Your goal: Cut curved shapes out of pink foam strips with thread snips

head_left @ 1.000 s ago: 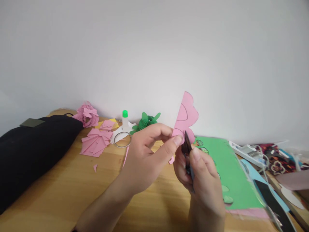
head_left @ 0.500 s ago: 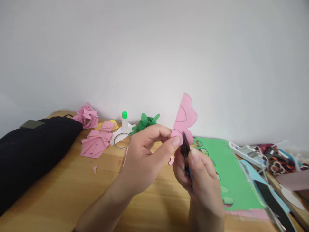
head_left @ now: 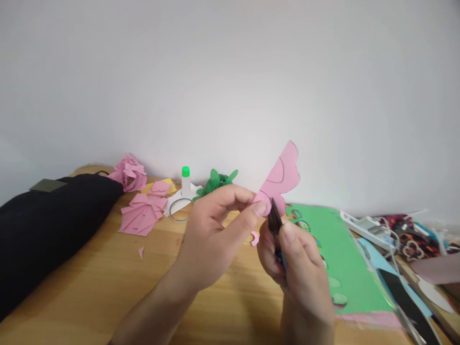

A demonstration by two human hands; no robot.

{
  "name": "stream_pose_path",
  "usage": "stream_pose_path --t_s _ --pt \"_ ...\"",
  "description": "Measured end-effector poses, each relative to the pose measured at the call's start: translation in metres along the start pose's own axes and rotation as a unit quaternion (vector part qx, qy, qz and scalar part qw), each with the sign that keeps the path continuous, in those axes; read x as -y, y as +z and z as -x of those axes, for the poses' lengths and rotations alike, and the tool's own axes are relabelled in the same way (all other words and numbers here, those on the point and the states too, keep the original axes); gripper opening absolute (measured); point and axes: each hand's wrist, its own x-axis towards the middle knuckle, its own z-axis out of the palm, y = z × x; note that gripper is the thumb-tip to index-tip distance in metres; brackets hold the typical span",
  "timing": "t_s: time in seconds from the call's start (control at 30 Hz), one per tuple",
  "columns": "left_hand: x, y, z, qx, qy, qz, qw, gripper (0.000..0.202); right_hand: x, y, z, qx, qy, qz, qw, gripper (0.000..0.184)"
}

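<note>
Between thumb and fingers, my left hand pinches the lower left end of a folded pink paper cutout. The paper has a scalloped outer edge, a straight inner edge and a drawn curved line. My right hand is closed round dark scissors, their handles mostly hidden by the fingers. The blades point up and lie at the paper's lower edge, close to my left thumb. Below the hands, a small curved pink scrap rests on the wooden table.
Pink paper pieces, a crumpled pink pile, a glue stick, a ring and a green paper craft stand behind. A black bag lies left. At right are a green sheet and a white power strip.
The pink cutout has tilted, its upper end swinging to the right. My left hand still pinches it, and the scissors have stayed nearly in place.
</note>
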Motion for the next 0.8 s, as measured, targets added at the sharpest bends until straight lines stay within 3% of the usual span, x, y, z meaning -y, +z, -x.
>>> stream_pose_path --t_s 0.37,0.8 --pt "-0.0002 0.003 -0.0006 -0.039 0.016 -0.02 0.999 0.013 -0.0005 -0.0017 0.0021 0.005 0.006 0.013 1.0 0.04" --pt "0.0034 -0.0013 -0.0002 -0.001 0.014 -0.006 1.0 0.011 -0.0047 -0.0028 0.0004 -0.005 0.007 0.001 1.0 0.041"
